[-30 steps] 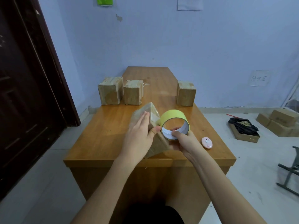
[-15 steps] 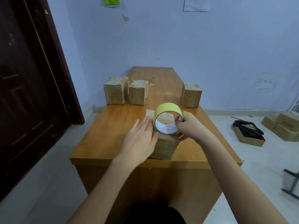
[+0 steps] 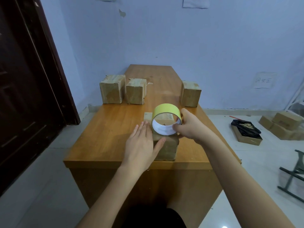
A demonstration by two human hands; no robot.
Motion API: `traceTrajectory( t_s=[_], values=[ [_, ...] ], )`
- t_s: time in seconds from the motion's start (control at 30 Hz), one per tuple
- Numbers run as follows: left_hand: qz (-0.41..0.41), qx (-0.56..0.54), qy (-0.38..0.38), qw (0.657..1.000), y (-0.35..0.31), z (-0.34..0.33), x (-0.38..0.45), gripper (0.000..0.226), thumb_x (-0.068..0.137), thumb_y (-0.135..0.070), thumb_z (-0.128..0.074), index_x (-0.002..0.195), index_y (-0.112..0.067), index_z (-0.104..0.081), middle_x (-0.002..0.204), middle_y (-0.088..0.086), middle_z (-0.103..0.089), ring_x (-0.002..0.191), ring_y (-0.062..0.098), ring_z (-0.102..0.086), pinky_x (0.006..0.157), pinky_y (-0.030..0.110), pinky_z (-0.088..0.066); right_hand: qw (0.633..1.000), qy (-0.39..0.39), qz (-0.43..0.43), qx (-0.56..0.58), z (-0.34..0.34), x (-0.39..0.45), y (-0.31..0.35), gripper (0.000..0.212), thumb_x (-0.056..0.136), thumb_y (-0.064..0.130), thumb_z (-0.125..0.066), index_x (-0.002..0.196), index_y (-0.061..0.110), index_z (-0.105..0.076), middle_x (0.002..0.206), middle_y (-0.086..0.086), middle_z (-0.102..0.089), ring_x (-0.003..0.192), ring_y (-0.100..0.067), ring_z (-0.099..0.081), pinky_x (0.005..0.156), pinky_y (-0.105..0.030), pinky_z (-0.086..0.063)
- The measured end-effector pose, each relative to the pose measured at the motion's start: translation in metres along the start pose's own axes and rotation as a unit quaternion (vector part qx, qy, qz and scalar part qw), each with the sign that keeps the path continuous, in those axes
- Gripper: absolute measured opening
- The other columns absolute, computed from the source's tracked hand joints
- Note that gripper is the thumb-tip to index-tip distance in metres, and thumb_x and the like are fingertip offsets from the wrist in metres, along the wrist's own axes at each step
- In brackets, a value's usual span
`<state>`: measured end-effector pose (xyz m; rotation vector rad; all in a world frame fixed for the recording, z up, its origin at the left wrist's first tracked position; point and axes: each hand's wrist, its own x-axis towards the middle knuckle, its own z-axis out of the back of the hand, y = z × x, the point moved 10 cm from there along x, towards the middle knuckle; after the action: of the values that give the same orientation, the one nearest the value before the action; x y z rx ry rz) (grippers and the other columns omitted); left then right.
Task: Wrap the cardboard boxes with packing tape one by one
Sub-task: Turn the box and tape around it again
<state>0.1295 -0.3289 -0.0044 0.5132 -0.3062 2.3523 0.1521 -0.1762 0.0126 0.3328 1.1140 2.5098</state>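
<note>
A cardboard box (image 3: pixel 167 148) lies flat near the front edge of the wooden table (image 3: pixel 111 129). My left hand (image 3: pixel 141 143) presses on its left side with straight fingers. My right hand (image 3: pixel 189 127) grips a yellow roll of packing tape (image 3: pixel 166 120) upright on top of the box, thumb inside the white core. Three more cardboard boxes stand farther back: two on the left (image 3: pixel 112 91) (image 3: pixel 136 93) and one on the right (image 3: pixel 190 93).
A dark door (image 3: pixel 24 79) is at the left. On the floor to the right lie an open box with black plastic (image 3: pixel 246 132), stacked cardboard boxes (image 3: pixel 284 124) and a metal chair leg (image 3: pixel 294 175). The blue wall stands behind the table.
The box went from tilted on an edge to lying flat. The tape roll moved over the top of the box. My left hand flattened against the box's left side.
</note>
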Motion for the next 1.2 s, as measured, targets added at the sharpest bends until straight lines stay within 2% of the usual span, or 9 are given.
traceTrajectory(
  t_s=[0.07,0.17,0.3,0.4,0.5,0.63,0.83,1.0,1.2],
  values=[
    [-0.004,0.002,0.008,1.000,0.000,-0.002,0.000,0.092,0.080,-0.069,0.008,0.148,-0.013,-0.018,0.155,0.004,-0.020,0.142,0.012,-0.015,0.111,0.024,0.001,0.994,0.018,-0.039,0.101,0.004,0.001,-0.011,0.023,0.086,-0.001,-0.057,0.102,0.008,-0.043,0.105,-0.012,-0.052,0.090,-0.024,-0.058,0.049,-0.025,-0.055],
    [-0.009,0.013,0.013,1.000,-0.003,0.000,0.000,0.092,0.079,-0.067,0.009,0.149,-0.012,-0.018,0.155,0.004,-0.020,0.143,0.013,-0.015,0.112,0.026,0.001,0.979,0.002,-0.084,0.186,0.006,-0.004,-0.029,0.018,0.089,0.005,-0.057,0.098,0.013,-0.043,0.106,-0.012,-0.052,0.091,-0.022,-0.060,0.047,-0.022,-0.053],
    [-0.003,0.019,0.011,1.000,-0.006,0.005,0.004,0.095,0.077,-0.069,0.007,0.147,-0.012,-0.024,0.153,0.005,-0.025,0.142,0.015,-0.019,0.115,0.030,-0.001,0.981,-0.024,-0.070,0.181,0.001,-0.003,-0.034,0.018,0.089,0.021,-0.064,0.096,0.019,-0.048,0.102,-0.006,-0.057,0.088,-0.016,-0.060,0.050,-0.022,-0.053],
    [-0.003,0.038,0.009,0.999,-0.014,0.007,0.007,0.096,0.077,-0.069,0.007,0.147,-0.011,-0.024,0.155,0.008,-0.019,0.144,0.019,-0.012,0.117,0.033,-0.001,0.990,-0.040,-0.040,0.133,0.001,-0.002,-0.032,0.016,0.086,0.022,-0.067,0.095,0.014,-0.056,0.094,-0.007,-0.061,0.083,-0.019,-0.058,0.063,-0.027,-0.051],
    [-0.007,0.060,0.004,0.998,-0.018,0.005,0.009,0.096,0.078,-0.068,0.010,0.147,-0.009,-0.022,0.156,0.011,-0.010,0.145,0.022,-0.002,0.116,0.034,0.003,0.984,-0.033,-0.047,0.167,0.002,-0.003,-0.035,0.014,0.089,0.014,-0.062,0.100,0.006,-0.058,0.098,-0.013,-0.062,0.083,-0.019,-0.061,0.054,-0.021,-0.053],
    [-0.029,0.054,0.002,0.998,-0.022,0.004,0.011,0.094,0.081,-0.067,0.009,0.147,-0.008,-0.022,0.154,0.008,-0.022,0.143,0.018,-0.015,0.114,0.031,0.000,0.985,-0.008,-0.046,0.169,0.007,-0.005,-0.032,0.011,0.094,0.008,-0.054,0.105,0.007,-0.052,0.100,-0.009,-0.056,0.085,-0.016,-0.058,0.047,-0.014,-0.049],
    [-0.014,0.028,0.000,1.000,-0.007,-0.001,0.007,0.094,0.079,-0.070,0.009,0.149,-0.014,-0.019,0.154,0.002,-0.021,0.142,0.011,-0.017,0.111,0.025,-0.005,0.964,0.016,-0.068,0.257,0.009,-0.005,-0.035,0.014,0.092,-0.004,-0.049,0.098,0.009,-0.048,0.109,-0.013,-0.051,0.086,-0.024,-0.061,0.052,-0.027,-0.057],
    [-0.011,-0.004,-0.002,1.000,-0.005,0.002,0.009,0.092,0.077,-0.073,0.007,0.150,-0.020,-0.010,0.153,-0.001,-0.025,0.141,0.012,-0.022,0.113,0.027,-0.015,0.947,-0.028,-0.093,0.306,0.004,-0.007,-0.050,0.017,0.088,0.012,-0.064,0.100,0.015,-0.054,0.105,-0.010,-0.060,0.088,-0.021,-0.065,0.053,-0.028,-0.057],
    [0.006,0.049,0.001,0.999,-0.015,0.010,0.017,0.077,0.086,-0.069,-0.015,0.131,-0.018,-0.052,0.149,0.006,-0.035,0.140,0.019,-0.026,0.115,0.033,-0.013,0.959,-0.017,-0.042,0.280,-0.013,-0.010,-0.044,0.022,0.090,0.018,-0.063,0.110,0.009,-0.060,0.102,-0.008,-0.069,0.093,-0.021,-0.066,0.063,-0.025,-0.058]
  ],
)
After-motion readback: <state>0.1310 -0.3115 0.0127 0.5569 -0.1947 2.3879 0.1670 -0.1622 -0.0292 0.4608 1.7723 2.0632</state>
